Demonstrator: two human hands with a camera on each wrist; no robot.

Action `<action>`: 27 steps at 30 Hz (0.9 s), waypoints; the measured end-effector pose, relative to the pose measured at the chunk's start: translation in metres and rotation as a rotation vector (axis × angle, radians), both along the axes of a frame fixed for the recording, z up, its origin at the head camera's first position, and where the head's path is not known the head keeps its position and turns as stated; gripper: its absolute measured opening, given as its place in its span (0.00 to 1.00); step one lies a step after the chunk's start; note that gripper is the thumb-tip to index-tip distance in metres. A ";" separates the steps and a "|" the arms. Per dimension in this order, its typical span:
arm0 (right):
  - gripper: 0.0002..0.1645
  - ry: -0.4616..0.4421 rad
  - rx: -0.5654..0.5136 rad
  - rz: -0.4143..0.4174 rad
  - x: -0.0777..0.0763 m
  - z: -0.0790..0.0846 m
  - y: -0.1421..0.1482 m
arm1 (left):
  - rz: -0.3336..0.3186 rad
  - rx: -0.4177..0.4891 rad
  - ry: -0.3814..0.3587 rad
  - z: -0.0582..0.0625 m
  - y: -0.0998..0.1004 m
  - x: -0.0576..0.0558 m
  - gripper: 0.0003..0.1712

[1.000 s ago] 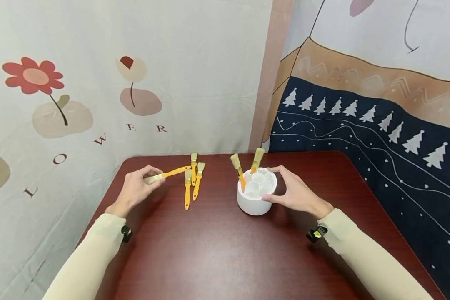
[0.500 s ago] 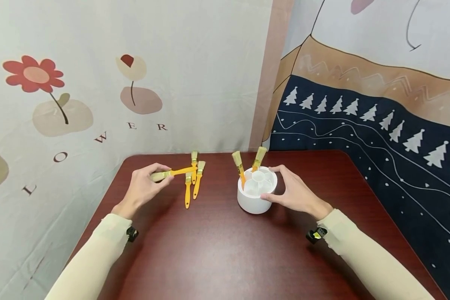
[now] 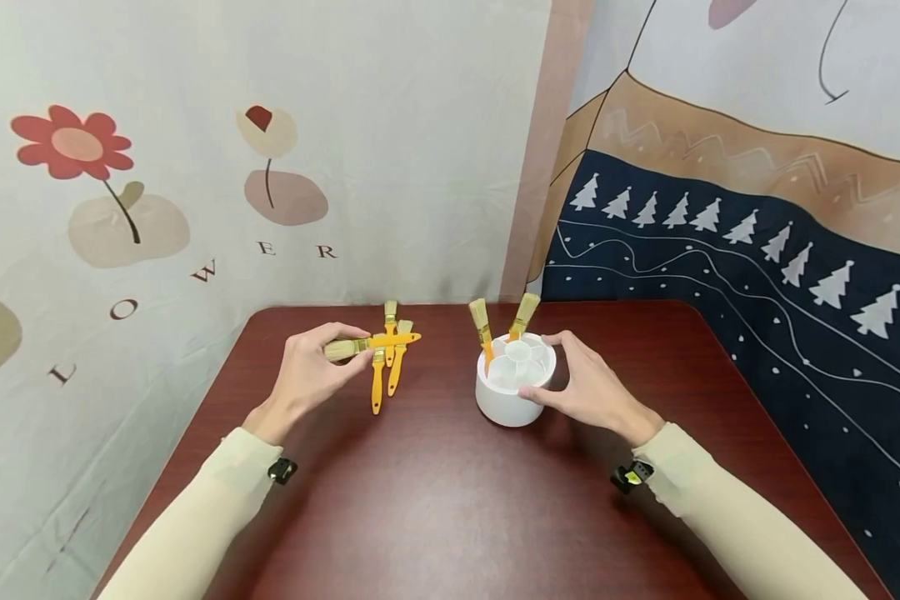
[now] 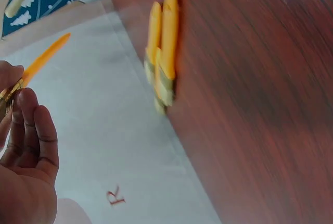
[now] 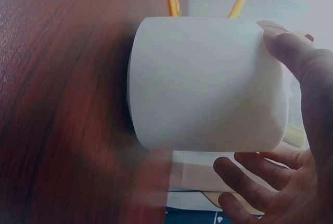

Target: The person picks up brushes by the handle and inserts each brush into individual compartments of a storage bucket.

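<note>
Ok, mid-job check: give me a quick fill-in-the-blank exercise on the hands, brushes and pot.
1. The right hand holds the pot, which is ____ in colour.
2. The left hand holds a brush with its ____, not its bristles, pointing toward the pot.
3. There are ____ brushes lying on the table.
4. There are ____ brushes leaning in the pot.

Missing words: white; handle; three; two.
</note>
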State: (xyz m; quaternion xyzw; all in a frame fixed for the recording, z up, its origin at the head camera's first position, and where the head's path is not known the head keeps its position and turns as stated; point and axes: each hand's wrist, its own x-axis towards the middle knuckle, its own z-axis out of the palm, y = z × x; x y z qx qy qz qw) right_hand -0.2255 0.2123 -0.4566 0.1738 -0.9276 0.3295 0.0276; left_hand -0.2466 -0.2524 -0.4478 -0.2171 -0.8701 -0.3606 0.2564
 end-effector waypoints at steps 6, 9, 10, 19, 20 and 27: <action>0.57 0.006 0.000 -0.019 0.002 -0.001 -0.002 | -0.065 0.034 0.072 0.004 0.015 0.009 0.19; 0.58 0.006 0.007 -0.030 0.003 -0.001 -0.003 | -0.088 0.043 0.093 0.007 0.021 0.013 0.20; 0.58 0.005 0.008 -0.034 0.004 -0.001 -0.003 | -0.093 0.046 0.098 0.009 0.024 0.014 0.20; 0.60 0.000 0.011 -0.065 0.007 0.001 -0.007 | -0.104 0.080 0.138 0.017 0.046 0.026 0.18; 0.60 0.001 0.011 -0.069 0.007 0.001 -0.007 | -0.101 0.083 0.138 0.018 0.049 0.027 0.17; 0.62 -0.017 0.012 -0.105 0.012 0.003 -0.010 | -0.083 0.118 0.113 0.022 0.064 0.039 0.16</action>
